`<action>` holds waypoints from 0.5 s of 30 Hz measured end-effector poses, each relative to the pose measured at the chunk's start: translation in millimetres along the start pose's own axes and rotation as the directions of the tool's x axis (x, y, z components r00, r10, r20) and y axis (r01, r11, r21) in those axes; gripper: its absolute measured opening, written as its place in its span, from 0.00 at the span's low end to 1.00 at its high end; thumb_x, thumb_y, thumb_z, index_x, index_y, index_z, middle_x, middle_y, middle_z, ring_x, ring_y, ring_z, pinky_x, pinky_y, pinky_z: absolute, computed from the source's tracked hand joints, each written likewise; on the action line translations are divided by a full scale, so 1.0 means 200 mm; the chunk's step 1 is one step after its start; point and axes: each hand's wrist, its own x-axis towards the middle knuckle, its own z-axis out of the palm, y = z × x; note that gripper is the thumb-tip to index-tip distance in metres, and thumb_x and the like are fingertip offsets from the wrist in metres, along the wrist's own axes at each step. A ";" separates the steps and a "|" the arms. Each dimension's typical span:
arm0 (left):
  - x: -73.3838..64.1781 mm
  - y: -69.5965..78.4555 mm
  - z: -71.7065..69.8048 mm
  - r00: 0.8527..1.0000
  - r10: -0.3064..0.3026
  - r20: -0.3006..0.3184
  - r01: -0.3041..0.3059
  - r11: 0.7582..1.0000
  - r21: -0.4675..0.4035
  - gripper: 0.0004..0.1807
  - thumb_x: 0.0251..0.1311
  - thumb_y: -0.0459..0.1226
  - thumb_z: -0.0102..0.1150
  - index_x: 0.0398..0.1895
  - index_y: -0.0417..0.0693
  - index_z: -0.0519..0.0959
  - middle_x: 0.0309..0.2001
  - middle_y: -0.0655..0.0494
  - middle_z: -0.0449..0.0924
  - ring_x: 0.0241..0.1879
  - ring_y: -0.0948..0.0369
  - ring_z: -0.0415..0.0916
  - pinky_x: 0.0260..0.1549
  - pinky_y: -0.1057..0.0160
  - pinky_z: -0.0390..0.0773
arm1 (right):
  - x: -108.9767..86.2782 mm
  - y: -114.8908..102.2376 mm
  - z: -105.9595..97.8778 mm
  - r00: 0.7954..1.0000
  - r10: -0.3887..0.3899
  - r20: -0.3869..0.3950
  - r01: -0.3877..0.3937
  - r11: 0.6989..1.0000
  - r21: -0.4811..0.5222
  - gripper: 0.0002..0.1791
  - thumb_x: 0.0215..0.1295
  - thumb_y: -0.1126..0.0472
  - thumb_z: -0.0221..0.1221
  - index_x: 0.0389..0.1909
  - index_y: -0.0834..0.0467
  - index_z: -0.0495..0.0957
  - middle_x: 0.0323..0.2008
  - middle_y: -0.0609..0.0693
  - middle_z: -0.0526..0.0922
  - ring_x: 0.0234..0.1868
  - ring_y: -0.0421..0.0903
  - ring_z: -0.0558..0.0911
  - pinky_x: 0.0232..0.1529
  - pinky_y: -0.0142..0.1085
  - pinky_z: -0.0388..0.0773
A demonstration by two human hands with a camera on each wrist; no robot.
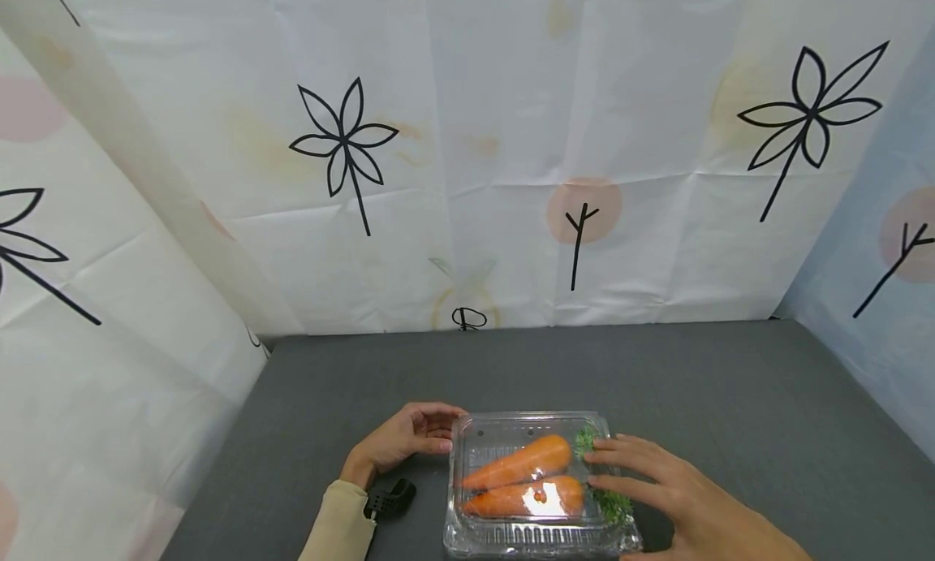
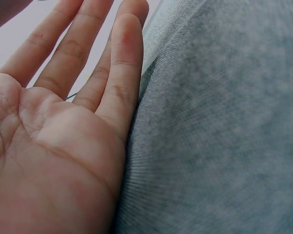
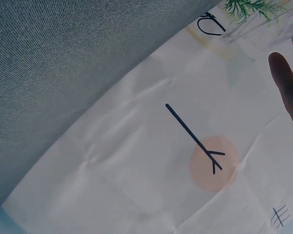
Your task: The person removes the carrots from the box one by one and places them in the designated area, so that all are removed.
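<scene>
Clear plastic container (image 1: 536, 538) is sitting on the grey table (image 1: 351, 370), bottom centre of the head view, between the 2 hands. Upper carrot (image 1: 517, 464) is slanting inside, showing through the plastic; lower carrot (image 1: 504, 504) is lying just below it, with glare hiding part of it. Both of the 2 tips are pointing left. Green leaves (image 1: 613, 507) are bunching at the right end.

Left hand (image 1: 400, 438): 4 fingers are lying relaxed, fairly straight, beside the container's far left corner. Can't tell if they're pressing the plastic. Outer edge of the palm is resting along the table. Dark strap (image 1: 393, 500) is circling the wrist, above a pale sleeve (image 1: 339, 522).

Right hand (image 1: 690, 492): fingers are lying spread, nearly straight, over the container's right side; thumb is pointing at the near right corner. Can't tell on contact.

Patterned white backdrop (image 1: 475, 98) is hanging behind the table.
</scene>
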 end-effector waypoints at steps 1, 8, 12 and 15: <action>0.00 0.00 0.00 1.000 -0.002 0.000 0.002 1.000 -0.003 0.28 0.66 0.32 0.66 0.66 0.30 0.72 0.59 0.47 0.80 0.55 0.61 0.79 0.56 0.62 0.79 | 0.00 0.00 0.00 1.000 0.003 0.001 -0.003 1.000 -0.002 0.43 0.54 0.40 0.74 0.66 0.59 0.76 0.66 0.56 0.74 0.71 0.48 0.68 0.69 0.33 0.65; 0.00 0.01 0.00 1.000 -0.012 -0.009 0.012 1.000 0.002 0.29 0.65 0.34 0.67 0.67 0.30 0.72 0.59 0.47 0.79 0.55 0.61 0.79 0.56 0.62 0.79 | 0.03 0.00 -0.02 0.999 -0.018 -0.027 0.020 0.994 0.110 0.43 0.51 0.49 0.78 0.66 0.64 0.75 0.66 0.54 0.76 0.71 0.49 0.68 0.73 0.27 0.56; 0.00 0.01 0.00 1.000 -0.016 -0.012 0.016 1.000 0.003 0.30 0.66 0.35 0.67 0.67 0.29 0.71 0.59 0.47 0.79 0.54 0.62 0.79 0.55 0.63 0.79 | 0.04 0.00 -0.05 0.999 -0.014 -0.038 0.019 0.991 0.132 0.44 0.48 0.53 0.80 0.65 0.64 0.75 0.66 0.55 0.76 0.72 0.47 0.68 0.71 0.25 0.59; 0.00 0.01 0.01 1.000 -0.007 -0.001 0.007 1.000 -0.011 0.30 0.66 0.34 0.67 0.67 0.28 0.71 0.60 0.42 0.78 0.55 0.61 0.79 0.55 0.61 0.80 | 0.06 0.02 -0.07 0.999 -0.024 -0.047 0.031 0.988 0.150 0.42 0.46 0.57 0.81 0.64 0.63 0.77 0.65 0.56 0.76 0.70 0.47 0.69 0.69 0.25 0.62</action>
